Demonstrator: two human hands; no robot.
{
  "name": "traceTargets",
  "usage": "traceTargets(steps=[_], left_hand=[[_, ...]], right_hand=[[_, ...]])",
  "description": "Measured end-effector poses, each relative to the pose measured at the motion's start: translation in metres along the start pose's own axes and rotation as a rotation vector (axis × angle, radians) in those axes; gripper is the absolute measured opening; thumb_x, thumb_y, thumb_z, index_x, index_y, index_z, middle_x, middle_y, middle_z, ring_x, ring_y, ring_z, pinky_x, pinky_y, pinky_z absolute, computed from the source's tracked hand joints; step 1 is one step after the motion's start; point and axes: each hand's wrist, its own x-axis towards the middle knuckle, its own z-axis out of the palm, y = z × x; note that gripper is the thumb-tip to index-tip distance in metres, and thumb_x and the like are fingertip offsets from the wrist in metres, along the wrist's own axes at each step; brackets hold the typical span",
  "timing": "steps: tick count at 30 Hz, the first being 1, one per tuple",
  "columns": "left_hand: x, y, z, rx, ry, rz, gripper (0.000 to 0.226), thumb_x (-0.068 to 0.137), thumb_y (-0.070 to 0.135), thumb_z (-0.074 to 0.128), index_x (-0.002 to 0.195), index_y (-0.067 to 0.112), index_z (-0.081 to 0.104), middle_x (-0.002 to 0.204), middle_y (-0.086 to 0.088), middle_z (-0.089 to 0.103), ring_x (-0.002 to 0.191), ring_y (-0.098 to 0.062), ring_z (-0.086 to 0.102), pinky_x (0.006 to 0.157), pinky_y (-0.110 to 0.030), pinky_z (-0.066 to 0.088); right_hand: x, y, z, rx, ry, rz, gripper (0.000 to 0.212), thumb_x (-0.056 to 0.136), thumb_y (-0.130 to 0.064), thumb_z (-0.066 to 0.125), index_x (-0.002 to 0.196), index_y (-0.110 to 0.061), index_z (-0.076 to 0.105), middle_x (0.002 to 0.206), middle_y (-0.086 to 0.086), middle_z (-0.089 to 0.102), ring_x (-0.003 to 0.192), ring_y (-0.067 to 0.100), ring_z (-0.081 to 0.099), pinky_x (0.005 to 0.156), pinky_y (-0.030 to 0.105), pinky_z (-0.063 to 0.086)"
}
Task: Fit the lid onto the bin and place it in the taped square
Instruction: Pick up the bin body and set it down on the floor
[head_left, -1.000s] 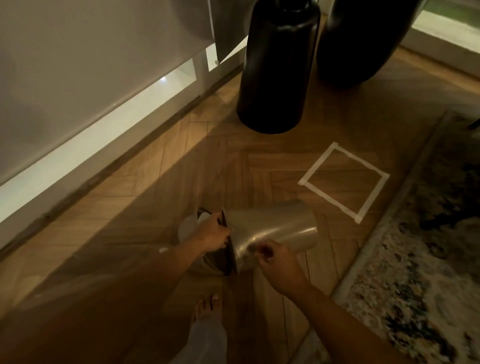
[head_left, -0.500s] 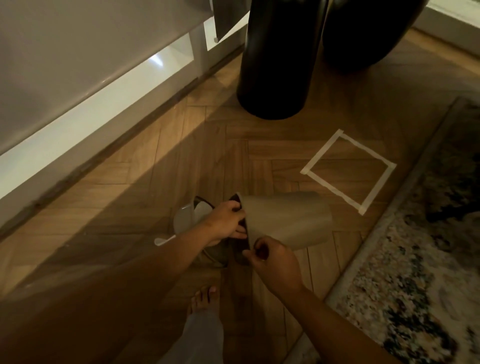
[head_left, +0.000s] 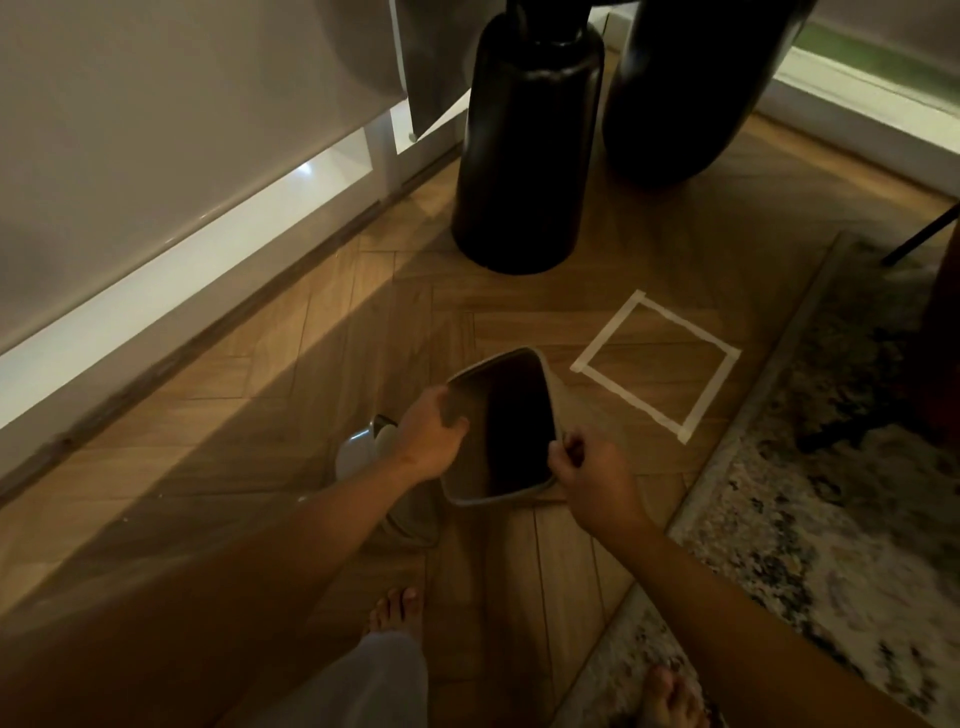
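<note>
Head view shows both of our hands on the bin (head_left: 511, 426), which stands mouth-up on the wooden floor (head_left: 291, 374). Our left hand (head_left: 428, 434) curls its fingers over the left rim, thumb outside. Our right hand (head_left: 589, 470) is closed in a pinch on the near-right corner of the rim. We judge that this two-point grip on opposite sides keeps the bin steady and square while the mouth stays clear for the lid.

The lid (head_left: 363, 449) lies on the floor just behind and below the left hand, partly hidden by the wrist; its exact tilt we cannot tell. It is not yet fitted.

The taped square (head_left: 655, 366) lies forward and to the right of the right hand, close to the bin's far-right corner but apart from it. No object stands inside the tape.

Clearances:
- Rug (head_left: 810, 467) edge runs just right of the right hand and borders the square closely.
- Tall black vase (head_left: 527, 150) stands well forward of the left hand, beyond the square's far-left corner.
- Our bare foot (head_left: 395, 610) is near, beneath the left forearm.

Open floor between the bin and the tape appears sufficient for a short forward-right transfer once the lid is on.
</note>
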Motion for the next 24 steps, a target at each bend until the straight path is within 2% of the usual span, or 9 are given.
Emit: traceTargets(steps=[5,7,9,11,13,15,18,20,24], left_hand=[[-0.008,-0.015,-0.002,0.057,-0.026,-0.14,0.056,0.092,0.036,0.056,0.144,0.025,0.038,0.12,-0.009,0.064,0.096,-0.027,0.065,0.077,-0.037,0.056],[-0.007,-0.015,0.0,0.042,-0.01,-0.108,0.049,0.097,0.025,0.052,0.144,0.024,0.04,0.111,-0.004,0.062,0.088,-0.021,0.061,0.064,-0.028,0.048],[-0.004,-0.01,0.002,0.025,-0.034,-0.055,0.046,0.101,0.017,0.048,0.146,0.022,0.04,0.107,0.0,0.059,0.084,-0.015,0.061,0.059,-0.023,0.044],[0.001,-0.009,0.004,0.015,-0.038,-0.019,0.045,0.102,0.014,0.048,0.145,0.021,0.04,0.112,-0.002,0.061,0.085,-0.013,0.062,0.06,-0.024,0.048],[0.005,-0.007,0.007,-0.025,-0.023,-0.005,0.042,0.101,0.012,0.048,0.142,0.02,0.044,0.118,-0.007,0.063,0.09,-0.016,0.064,0.071,-0.036,0.058],[0.007,-0.006,0.01,-0.045,-0.032,0.004,0.037,0.101,0.012,0.047,0.137,0.02,0.048,0.113,-0.006,0.063,0.092,-0.019,0.064,0.081,-0.041,0.059],[0.007,-0.005,0.013,-0.084,-0.08,0.013,0.028,0.103,0.014,0.044,0.128,0.024,0.052,0.105,-0.001,0.062,0.093,-0.022,0.066,0.082,-0.043,0.06],[0.006,-0.008,0.015,-0.112,-0.104,0.002,0.03,0.104,0.017,0.042,0.131,0.025,0.052,0.11,-0.003,0.063,0.095,-0.023,0.068,0.083,-0.047,0.061],[0.007,-0.015,0.018,-0.154,-0.144,-0.001,0.035,0.104,0.018,0.041,0.137,0.028,0.049,0.119,-0.005,0.063,0.101,-0.026,0.068,0.084,-0.053,0.06]], right_hand=[[-0.003,0.0,-0.011,0.224,0.081,0.039,0.019,0.108,-0.025,0.059,0.091,-0.017,0.063,0.091,0.012,0.072,0.083,0.025,0.072,0.063,0.023,0.052],[-0.002,0.003,-0.013,0.246,0.104,0.033,0.02,0.108,-0.026,0.058,0.091,-0.018,0.062,0.092,0.016,0.074,0.085,0.03,0.073,0.061,0.021,0.053],[-0.002,0.007,-0.014,0.253,0.122,0.028,0.019,0.108,-0.026,0.058,0.091,-0.018,0.062,0.092,0.017,0.073,0.086,0.031,0.072,0.058,0.018,0.052],[-0.001,0.012,-0.016,0.237,0.142,0.026,0.019,0.108,-0.027,0.058,0.094,-0.016,0.063,0.092,0.017,0.072,0.085,0.031,0.071,0.058,0.018,0.051],[0.0,0.017,-0.019,0.2,0.169,0.027,0.017,0.108,-0.027,0.059,0.097,-0.015,0.063,0.09,0.013,0.07,0.078,0.024,0.067,0.057,0.015,0.049],[0.002,0.022,-0.022,0.177,0.179,0.043,0.013,0.108,-0.026,0.059,0.099,-0.017,0.061,0.087,0.005,0.067,0.073,0.014,0.062,0.054,0.008,0.046],[0.005,0.03,-0.024,0.166,0.158,0.053,0.004,0.108,-0.023,0.059,0.11,-0.02,0.059,0.092,-0.009,0.066,0.079,0.002,0.062,0.056,0.0,0.044],[0.006,0.036,-0.024,0.15,0.14,0.055,0.014,0.108,-0.019,0.06,0.122,-0.019,0.058,0.1,-0.011,0.066,0.085,-0.006,0.06,0.059,-0.003,0.044],[0.005,0.049,-0.02,0.106,0.111,0.049,0.036,0.106,-0.019,0.062,0.141,-0.014,0.057,0.12,-0.006,0.067,0.102,0.003,0.068,0.064,0.006,0.052]])
